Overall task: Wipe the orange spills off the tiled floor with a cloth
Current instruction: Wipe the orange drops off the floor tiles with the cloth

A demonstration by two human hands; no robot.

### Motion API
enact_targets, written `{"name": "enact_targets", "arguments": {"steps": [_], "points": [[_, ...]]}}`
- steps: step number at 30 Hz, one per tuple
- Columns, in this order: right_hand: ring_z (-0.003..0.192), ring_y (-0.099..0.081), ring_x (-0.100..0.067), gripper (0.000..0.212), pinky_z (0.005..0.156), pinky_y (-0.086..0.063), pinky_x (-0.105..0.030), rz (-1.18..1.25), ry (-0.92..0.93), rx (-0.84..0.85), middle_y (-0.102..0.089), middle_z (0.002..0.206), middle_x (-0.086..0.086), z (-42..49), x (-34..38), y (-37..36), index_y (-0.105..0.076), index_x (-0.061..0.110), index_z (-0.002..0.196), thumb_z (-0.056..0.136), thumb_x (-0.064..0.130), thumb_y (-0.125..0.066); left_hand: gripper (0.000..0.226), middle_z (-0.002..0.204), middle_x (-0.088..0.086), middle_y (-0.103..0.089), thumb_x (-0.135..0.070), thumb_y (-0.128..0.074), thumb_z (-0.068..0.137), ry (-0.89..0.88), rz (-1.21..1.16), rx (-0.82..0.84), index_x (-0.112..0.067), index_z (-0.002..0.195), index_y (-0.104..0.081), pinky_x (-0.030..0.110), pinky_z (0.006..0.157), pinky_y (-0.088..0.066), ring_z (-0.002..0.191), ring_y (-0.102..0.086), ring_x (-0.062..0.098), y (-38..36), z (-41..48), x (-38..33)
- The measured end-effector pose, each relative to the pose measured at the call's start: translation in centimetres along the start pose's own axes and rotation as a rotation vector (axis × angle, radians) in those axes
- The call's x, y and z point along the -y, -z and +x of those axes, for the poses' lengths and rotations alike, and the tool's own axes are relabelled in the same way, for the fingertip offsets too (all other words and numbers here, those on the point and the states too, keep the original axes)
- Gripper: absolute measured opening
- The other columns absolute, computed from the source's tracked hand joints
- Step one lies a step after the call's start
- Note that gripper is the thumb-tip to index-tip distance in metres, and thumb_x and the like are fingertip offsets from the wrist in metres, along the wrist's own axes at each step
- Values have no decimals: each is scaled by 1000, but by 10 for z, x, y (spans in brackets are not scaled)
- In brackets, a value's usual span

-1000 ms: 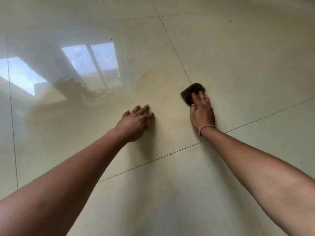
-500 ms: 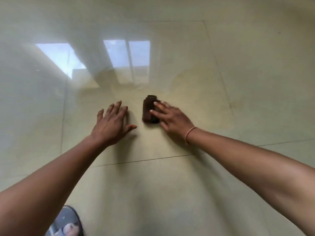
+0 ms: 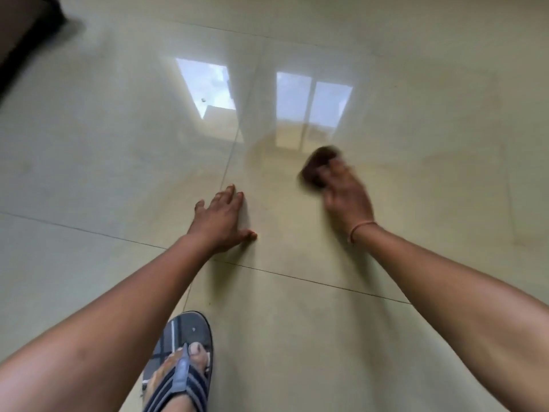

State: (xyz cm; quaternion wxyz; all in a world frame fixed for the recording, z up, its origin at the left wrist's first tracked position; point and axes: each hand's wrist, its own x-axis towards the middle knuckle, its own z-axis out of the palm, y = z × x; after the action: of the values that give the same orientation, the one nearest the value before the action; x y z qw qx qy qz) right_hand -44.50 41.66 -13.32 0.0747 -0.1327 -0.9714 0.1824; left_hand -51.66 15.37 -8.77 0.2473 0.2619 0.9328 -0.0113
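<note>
Here the left hand (image 3: 221, 221) lies flat on the tiled floor (image 3: 89, 173), fingers spread, holding nothing. To its right and a little farther off, the blurred right hand (image 3: 347, 200) presses a brown cloth (image 3: 318, 165) onto a faint orange smear (image 3: 267, 157), fingers laid fairly straight over it. A sandalled foot (image 3: 181, 367) stands nearest.

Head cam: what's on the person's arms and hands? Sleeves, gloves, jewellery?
The left forearm and right forearm are bare: no sleeves in view, no gloves. A thin pinkish-orange band circles the right wrist. The left hand shows no ring or band. The right hand is motion-blurred, so rings there cannot be ruled out.
</note>
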Motion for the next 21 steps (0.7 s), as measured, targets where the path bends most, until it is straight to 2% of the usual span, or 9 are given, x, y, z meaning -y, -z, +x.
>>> {"name": "enact_targets", "arguments": {"steps": [2, 3, 6, 8, 11, 12, 15, 17, 21], "points": [[140, -26, -34, 50, 112, -23, -40, -1, -497, -73, -28, 153, -13, 22, 20, -4, -45, 20, 140, 90, 15, -46, 101, 163, 5, 1, -67, -56, 81, 20, -10, -47, -16, 154, -7, 53, 117, -11, 149, -5, 21, -2, -3, 10], [140, -24, -35, 51, 111, -22, -41, 6, -449, -62, -27, 154, -13, 24, 43, -16, -44, 20, 140, 90, 15, -47, 101, 162, 5, 1, -67, -55, 81, 51, -27, -70, -15, 154, -8, 53, 117, -11, 149, -5, 21, -3, -7, 19], [136, -34, -36, 51, 109, -30, -43, -2, 349, 173, -39, 148, -15, 0, 90, -47, -53, 19, 133, 82, 19, -50, 106, 162, 5, 1, -69, -58, 78, 139, -76, -73, -15, 154, -8, 52, 117, -11, 149, -5, 22, -2, -16, 44], [134, -38, -34, 49, 107, -34, -44, -24, 548, 232, -43, 145, -14, 16, 90, -45, -56, 18, 130, 81, 20, -49, 110, 163, 4, 2, -71, -60, 75, 160, -72, -41, -15, 154, -8, 53, 117, -11, 149, -5, 22, -3, -23, 58], [137, -32, -34, 47, 107, -34, -47, 74, -68, 76, -37, 149, -14, 40, 105, -40, -53, 18, 132, 86, 20, -48, 110, 162, 4, 0, -72, -61, 72, 183, -92, -51, -16, 152, -11, 54, 116, -12, 148, -6, 22, -8, -32, 72], [137, -31, -35, 45, 107, -34, -48, 73, -84, 76, -37, 149, -15, 32, 116, -43, -52, 17, 133, 88, 23, -46, 109, 162, 4, 0, -71, -62, 72, 191, -100, -57, -16, 152, -11, 54, 116, -12, 148, -6, 22, -9, -34, 74], [134, -38, -35, 42, 108, -34, -44, 67, 673, 256, -43, 145, -15, -34, 119, -54, -56, 17, 130, 91, 25, -41, 108, 163, 3, 2, -65, -65, 74, 197, -109, -38, -18, 153, -9, 54, 117, -13, 149, -5, 23, -10, -36, 75], [135, -39, -32, 42, 106, -36, -42, 61, 838, 304, -43, 145, -12, -40, 92, -42, -57, 19, 130, 91, 24, -43, 114, 163, 3, 4, -62, -71, 70, 182, -124, -5, -19, 154, -7, 54, 117, -11, 149, -4, 23, -10, -38, 76], [130, -42, -40, 45, 98, -42, -51, 113, 94, 85, -46, 142, -16, -15, 103, -45, -60, 17, 126, 83, 20, -49, 120, 162, 3, 2, -62, -78, 63, 181, -123, 3, -20, 153, -10, 53, 116, -9, 149, -5, 21, -11, -40, 79]]}}
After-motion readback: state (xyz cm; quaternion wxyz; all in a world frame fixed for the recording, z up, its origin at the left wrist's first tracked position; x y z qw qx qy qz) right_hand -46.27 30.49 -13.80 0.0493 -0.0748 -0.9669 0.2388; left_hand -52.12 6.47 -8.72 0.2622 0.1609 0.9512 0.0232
